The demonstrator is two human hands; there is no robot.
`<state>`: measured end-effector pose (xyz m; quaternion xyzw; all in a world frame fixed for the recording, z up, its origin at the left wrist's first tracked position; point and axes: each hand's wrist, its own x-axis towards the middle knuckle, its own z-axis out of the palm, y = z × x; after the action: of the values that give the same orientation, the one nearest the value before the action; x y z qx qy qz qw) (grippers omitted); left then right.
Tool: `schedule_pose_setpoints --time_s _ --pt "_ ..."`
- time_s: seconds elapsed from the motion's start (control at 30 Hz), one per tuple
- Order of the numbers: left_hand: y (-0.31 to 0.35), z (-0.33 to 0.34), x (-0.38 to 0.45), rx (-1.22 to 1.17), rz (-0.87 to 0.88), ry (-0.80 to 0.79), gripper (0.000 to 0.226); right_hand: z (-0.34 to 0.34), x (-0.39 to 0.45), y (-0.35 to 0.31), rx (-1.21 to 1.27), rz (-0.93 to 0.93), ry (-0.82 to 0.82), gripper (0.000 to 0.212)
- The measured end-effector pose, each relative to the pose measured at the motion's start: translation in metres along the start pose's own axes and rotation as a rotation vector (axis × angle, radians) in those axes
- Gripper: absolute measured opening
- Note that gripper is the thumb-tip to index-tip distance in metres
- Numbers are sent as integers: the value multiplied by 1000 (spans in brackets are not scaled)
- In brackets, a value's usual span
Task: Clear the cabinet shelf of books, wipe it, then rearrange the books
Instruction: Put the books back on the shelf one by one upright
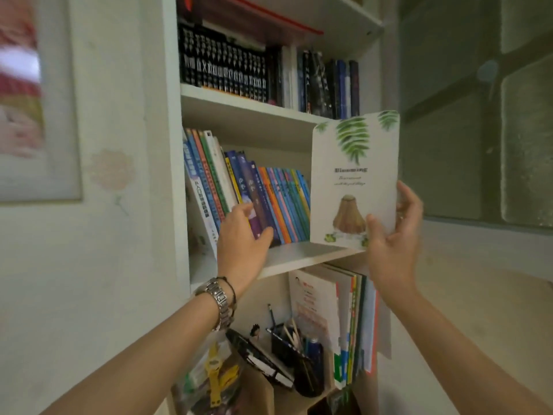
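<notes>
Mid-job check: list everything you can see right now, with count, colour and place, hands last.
Leaf-print panel: one, white with green fronds, right end of middle shelf.
Leaning books: one row, blue, orange, green, purple, on middle shelf.
Dark books: one row, black and navy, shelf above.
Upright folders: several, white with coloured edges, shelf below.
Pen holder: one, black, bottom shelf.
Framed picture: one, blurred red and white, left wall.
Wristwatch: one, silver, left wrist.
Left hand: on the leaning books.
Right hand: holds the panel's lower right edge.
</notes>
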<state>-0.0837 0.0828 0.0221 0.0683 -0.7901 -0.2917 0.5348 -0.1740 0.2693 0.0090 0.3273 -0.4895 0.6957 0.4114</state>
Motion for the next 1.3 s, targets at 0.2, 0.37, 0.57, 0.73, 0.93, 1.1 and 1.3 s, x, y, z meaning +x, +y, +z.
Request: schedule_pose_setpoints --time_s 0.2,0.37,0.57,0.73,0.93,1.1,1.3 --pt "-8 -2 13 177 -101 190 64 37 -5 28 -2 70 -28 55" --pt "-23 1 24 178 -186 269 92 45 -18 51 8 114 -82 56" --pt "-39 6 43 -61 -226 278 101 44 -13 73 -23 71 -104 56" --pt "-36 12 51 -153 -268 357 107 41 -9 81 -41 91 -127 56" --pt "-39 16 58 -155 -267 382 105 41 -13 85 -13 118 -150 56" --pt "-42 24 63 -104 -240 377 104 41 -13 86 -16 113 -163 57" --pt "-42 33 66 26 -175 292 95 40 -7 87 -70 107 -199 58"
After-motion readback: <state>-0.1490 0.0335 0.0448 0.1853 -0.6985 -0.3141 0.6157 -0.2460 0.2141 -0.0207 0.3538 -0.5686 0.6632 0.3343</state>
